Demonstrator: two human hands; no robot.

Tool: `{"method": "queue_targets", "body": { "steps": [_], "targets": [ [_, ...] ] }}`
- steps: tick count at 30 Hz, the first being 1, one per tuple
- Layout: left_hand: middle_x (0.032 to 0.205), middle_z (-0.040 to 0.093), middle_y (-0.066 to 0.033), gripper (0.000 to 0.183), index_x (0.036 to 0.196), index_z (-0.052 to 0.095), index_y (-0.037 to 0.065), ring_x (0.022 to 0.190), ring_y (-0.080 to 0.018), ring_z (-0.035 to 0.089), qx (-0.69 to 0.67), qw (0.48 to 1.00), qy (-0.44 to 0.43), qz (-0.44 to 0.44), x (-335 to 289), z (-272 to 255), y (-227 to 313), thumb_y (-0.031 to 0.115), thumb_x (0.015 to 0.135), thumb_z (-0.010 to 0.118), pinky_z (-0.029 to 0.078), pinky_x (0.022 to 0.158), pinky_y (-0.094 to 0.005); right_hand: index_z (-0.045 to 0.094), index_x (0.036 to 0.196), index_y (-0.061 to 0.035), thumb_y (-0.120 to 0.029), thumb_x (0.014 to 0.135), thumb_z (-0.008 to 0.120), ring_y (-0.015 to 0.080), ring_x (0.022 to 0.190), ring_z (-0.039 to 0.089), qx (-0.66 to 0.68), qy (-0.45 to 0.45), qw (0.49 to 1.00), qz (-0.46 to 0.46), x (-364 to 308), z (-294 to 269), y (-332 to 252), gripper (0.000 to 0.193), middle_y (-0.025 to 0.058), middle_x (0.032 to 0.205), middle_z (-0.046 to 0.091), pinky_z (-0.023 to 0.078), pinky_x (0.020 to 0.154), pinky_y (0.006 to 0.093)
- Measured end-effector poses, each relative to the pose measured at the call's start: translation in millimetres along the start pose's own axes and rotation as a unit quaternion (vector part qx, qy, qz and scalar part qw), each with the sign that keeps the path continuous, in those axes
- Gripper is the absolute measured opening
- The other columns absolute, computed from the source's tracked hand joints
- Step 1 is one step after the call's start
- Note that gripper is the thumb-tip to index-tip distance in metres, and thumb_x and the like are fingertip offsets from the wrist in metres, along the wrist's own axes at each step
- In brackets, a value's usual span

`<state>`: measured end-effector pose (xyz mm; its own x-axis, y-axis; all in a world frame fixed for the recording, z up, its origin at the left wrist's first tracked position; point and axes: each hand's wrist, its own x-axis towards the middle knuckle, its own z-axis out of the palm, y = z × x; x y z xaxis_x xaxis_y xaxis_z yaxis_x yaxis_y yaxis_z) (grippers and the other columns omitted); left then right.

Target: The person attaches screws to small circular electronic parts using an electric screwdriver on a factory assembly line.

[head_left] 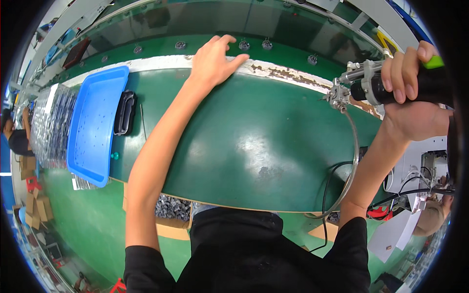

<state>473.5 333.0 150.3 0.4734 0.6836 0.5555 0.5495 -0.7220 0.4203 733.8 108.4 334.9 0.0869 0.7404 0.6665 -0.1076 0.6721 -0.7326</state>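
My left hand (213,61) reaches over the white, worn edge strip (278,73) at the far side of the table. Its thumb and fingers are spread, with nothing between them. Just right of the fingertips, a small round dark part (244,45) lies on the green belt, and another small part (266,44) is beside it. At the far right, my right hand (408,83) is wrapped round a thick black hand tool (430,84) with a metal valve-like head (338,93) pointing left. A clear hose (355,151) hangs from that head down to the table's near edge.
A blue tray (93,132) stands at the left of the green table (234,161), beside a black plastic part (126,113) and stacked clear trays (51,127). More small parts (181,45) dot the belt. Below the table is a box of dark pieces (173,207). A black cable (326,210) hangs right.
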Motion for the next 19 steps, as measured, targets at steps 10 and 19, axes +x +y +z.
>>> {"method": "queue_targets", "body": {
  "steps": [10,19],
  "targets": [
    [0.101,0.07,-0.0097,0.038,0.109,0.073,0.007,0.096,-0.0279,0.064,-0.188,0.966,-0.163,0.07,17.6,38.7,44.5,0.029,0.08,0.083,0.053,0.085,-0.0392,0.053,0.111,0.0,-0.053,0.098,0.052,0.0075,0.056,0.044,0.024,-0.055,0.998,-0.012,-1.5,0.7,5.6,0.055,-0.0035,0.068,0.044,0.039,0.062,0.0249],
    [0.118,0.067,-0.0014,0.029,0.107,0.076,0.013,0.117,-0.0223,0.055,-0.301,0.871,-0.343,0.184,-35.4,13.6,66.7,0.027,0.082,0.084,0.035,0.111,-0.0404,0.048,0.079,-0.0213,-0.032,0.09,0.061,0.0081,0.09,0.047,0.051,-0.133,0.973,0.18,-12.8,13.1,28.3,0.02,-0.0069,0.078,0.047,0.036,0.081,0.021]
  ]
}}
